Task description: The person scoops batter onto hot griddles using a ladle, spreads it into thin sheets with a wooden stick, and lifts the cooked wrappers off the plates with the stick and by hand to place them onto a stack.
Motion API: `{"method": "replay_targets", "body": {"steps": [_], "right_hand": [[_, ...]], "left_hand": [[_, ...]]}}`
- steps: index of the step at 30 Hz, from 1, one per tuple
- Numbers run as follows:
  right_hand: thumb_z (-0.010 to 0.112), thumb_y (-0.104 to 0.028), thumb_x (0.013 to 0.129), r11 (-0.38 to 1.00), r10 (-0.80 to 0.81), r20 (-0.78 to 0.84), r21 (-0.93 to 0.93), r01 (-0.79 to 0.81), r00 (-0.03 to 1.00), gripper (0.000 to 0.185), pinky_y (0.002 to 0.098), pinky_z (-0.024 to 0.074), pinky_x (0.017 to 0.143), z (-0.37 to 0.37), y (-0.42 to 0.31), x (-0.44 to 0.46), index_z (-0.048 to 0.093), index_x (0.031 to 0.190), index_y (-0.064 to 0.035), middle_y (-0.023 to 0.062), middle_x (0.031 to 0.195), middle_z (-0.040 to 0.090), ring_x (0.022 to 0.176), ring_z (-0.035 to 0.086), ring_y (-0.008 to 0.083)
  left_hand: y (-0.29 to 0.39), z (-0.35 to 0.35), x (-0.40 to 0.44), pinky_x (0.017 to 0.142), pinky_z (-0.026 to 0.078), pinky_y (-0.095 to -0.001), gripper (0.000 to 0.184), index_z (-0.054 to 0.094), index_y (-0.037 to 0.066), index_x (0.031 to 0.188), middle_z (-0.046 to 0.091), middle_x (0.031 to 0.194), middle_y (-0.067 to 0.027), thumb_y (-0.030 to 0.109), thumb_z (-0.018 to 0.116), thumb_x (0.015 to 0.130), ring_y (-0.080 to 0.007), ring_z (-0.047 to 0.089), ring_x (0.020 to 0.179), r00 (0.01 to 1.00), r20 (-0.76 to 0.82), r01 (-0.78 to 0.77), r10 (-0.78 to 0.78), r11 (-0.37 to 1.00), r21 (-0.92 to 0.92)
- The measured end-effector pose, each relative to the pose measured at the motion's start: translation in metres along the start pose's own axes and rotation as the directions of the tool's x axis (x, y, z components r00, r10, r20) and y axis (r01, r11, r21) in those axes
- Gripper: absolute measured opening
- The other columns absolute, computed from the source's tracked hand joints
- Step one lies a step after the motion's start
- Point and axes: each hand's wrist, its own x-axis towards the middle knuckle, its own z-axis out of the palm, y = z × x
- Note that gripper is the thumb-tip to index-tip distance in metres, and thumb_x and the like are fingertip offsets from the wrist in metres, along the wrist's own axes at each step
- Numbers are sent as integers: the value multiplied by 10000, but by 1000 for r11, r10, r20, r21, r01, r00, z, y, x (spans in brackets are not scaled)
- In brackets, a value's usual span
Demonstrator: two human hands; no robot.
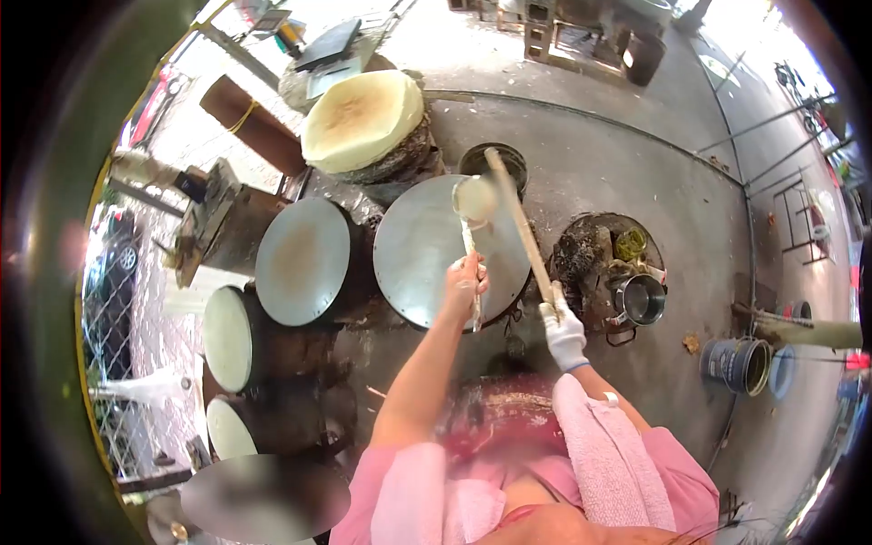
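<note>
My bare left hand [466, 280] is closed around the handle of a ladle [473, 202]. The ladle's bowl, coated in something pale, is above the far right part of a large round griddle [413, 259]; I cannot tell whether it touches the surface. In a white glove, my right hand [564, 334] grips the lower end of a long wooden stick [520, 220]. The stick slants up past the griddle's right side, and its far end overlaps a dark bucket [510, 162]. What the bucket holds is mostly hidden.
Behind the griddle sits a thick round stack of pale flatbreads [363, 118]. More round griddles [302, 262] line the left side. To the right, a metal pot [641, 300] rests on a round stand [590, 313]. Farther right are buckets [727, 365] on the floor.
</note>
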Motion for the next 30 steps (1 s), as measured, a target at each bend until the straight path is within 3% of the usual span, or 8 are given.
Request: {"method": "replay_targets", "body": {"steps": [4,8,11,18,21,25,27,30], "right_hand": [[578,-342,956,889,293,112,-397,-227,949,561,451,508,711,29,-16,-6,400,1478,-237,213,961,682,816,655,395],[599,-347,963,923,348,8,175,-343,938,509,345,490,557,83,4,-26,485,1435,-190,90,737,648,604,613,212],[612,-351,964,546,611,380,434,-717,695,457,214,380,407,97,-93,-21,542,1392,-207,-47,614,515,460,467,46],[633,-321,936,981,189,-186,3,-192,964,478,322,517,688,96,-62,-13,550,1365,-126,138,971,733,779,692,195],[628,-208,950,750,541,266,276,-601,798,441,222,460,598,107,-82,-11,554,1358,-58,-11,799,635,660,527,38],[646,-203,940,875,337,258,271,-402,906,429,217,483,665,108,-78,-1,581,1327,-31,-18,898,667,736,554,43],[651,-197,938,969,169,135,158,-189,976,461,221,501,730,81,-57,5,554,1355,-28,-5,1008,680,795,577,58],[638,-207,945,796,477,254,282,-536,842,433,218,501,710,53,-28,30,574,1334,-30,23,1092,686,800,581,50]], "left_hand": [[-27,-18,28,434,334,-255,241,559,-40,1006,493,658,-6,196,589,969,-90,429,442,997,-64,-29,43,978,206],[3,-66,23,535,421,-325,278,572,-60,1053,560,717,-70,175,635,918,-173,537,569,988,-28,-109,150,825,555],[11,-113,26,682,478,-400,353,567,-60,1106,615,782,-168,201,665,889,-312,603,737,911,92,-325,403,561,762],[76,-197,6,542,433,-277,226,544,-22,1101,537,737,-33,148,593,961,-104,499,600,848,170,-471,501,568,674],[103,-202,-6,547,410,-295,124,554,4,977,488,701,-25,127,569,971,-116,481,604,867,204,-451,454,541,710],[113,-219,-14,519,394,-314,138,555,13,899,469,649,-15,131,570,968,-129,488,571,766,403,-582,501,275,765],[120,-220,-28,472,369,-295,155,535,32,871,439,617,4,145,568,973,-113,467,519,882,178,-400,437,490,775],[109,-243,-31,366,293,-228,138,495,84,901,386,573,49,173,543,996,-40,340,407,948,-43,-217,314,744,632]]}}
